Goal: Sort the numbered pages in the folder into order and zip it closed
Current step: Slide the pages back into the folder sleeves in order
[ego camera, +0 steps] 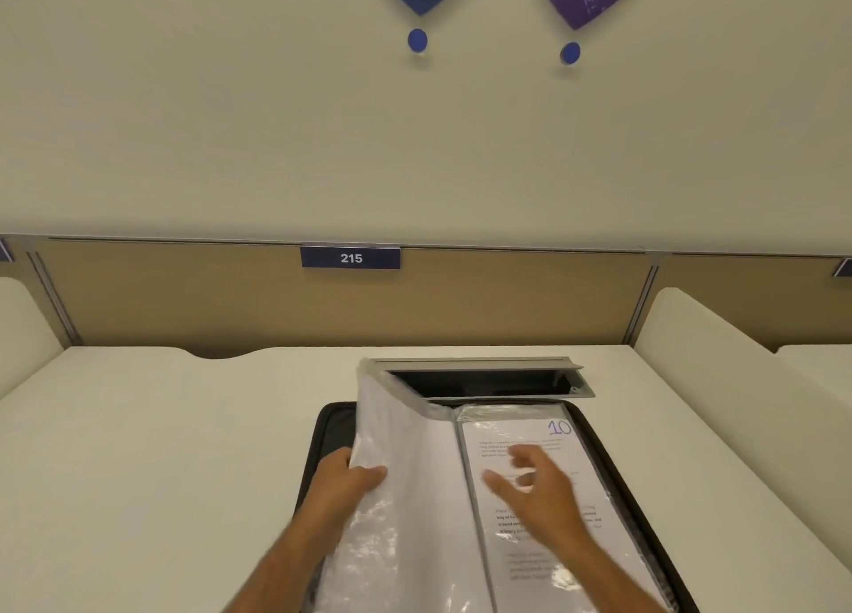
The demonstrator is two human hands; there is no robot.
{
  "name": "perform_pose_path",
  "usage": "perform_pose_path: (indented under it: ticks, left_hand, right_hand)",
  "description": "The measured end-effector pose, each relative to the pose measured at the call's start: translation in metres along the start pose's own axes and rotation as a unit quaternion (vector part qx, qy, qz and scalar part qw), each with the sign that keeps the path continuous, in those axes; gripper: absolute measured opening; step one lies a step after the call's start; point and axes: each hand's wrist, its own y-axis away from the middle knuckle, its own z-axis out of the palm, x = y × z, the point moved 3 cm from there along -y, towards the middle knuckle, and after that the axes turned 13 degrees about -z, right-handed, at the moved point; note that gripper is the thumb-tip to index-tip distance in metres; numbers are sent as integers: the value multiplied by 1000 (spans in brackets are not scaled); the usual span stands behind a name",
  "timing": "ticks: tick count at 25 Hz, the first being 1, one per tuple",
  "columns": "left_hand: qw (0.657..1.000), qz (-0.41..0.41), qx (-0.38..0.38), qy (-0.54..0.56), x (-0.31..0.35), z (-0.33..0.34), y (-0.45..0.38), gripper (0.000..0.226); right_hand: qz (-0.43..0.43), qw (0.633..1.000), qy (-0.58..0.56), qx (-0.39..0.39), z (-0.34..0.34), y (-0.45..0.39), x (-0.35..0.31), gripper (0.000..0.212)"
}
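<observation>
Both our forearms ran off the bottom edge, so we saw them only from mid-forearm up. Our left hand (352,476) pinched the outer edge of a lifted stack of plastic-sleeved pages (401,465), thumb on top and fingers hidden behind it; glare washed out whatever was printed there. Our right hand (537,485) hung blurred over the right-hand page (544,432), fingers loosely spread and gripping nothing; we could not tell whether it touched the sleeve. That page bore a handwritten 10 (559,427) at its top corner, its printed text too soft to read. Pages sat in the open black zip folder (599,446) on the white desk (161,428), the folder's near end cut off. Behind it a cable hatch (484,382) stood open, its interior dark. Above hung a sign (350,258) reading 215.
</observation>
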Motion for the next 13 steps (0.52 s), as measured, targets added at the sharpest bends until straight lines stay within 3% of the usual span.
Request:
perform_pose_path:
  ticks: [2,5,9,13]
  left_hand:
    - [998,20,-38,40,9,12,11,36]
    - [994,47,-56,76,19,36,25,35]
    - [986,-3,-90,141,20,58,28,29]
    - [974,-26,-142,175,16,82,32,32]
  right_hand:
    - [10,995,-94,-43,38,13,-35,73]
    - [4,991,-118,-66,62,15,-66,75]
    - [43,984,-171,-33,45,7,-62,50]
    - [118,953,-278,11,14,4,-31,31]
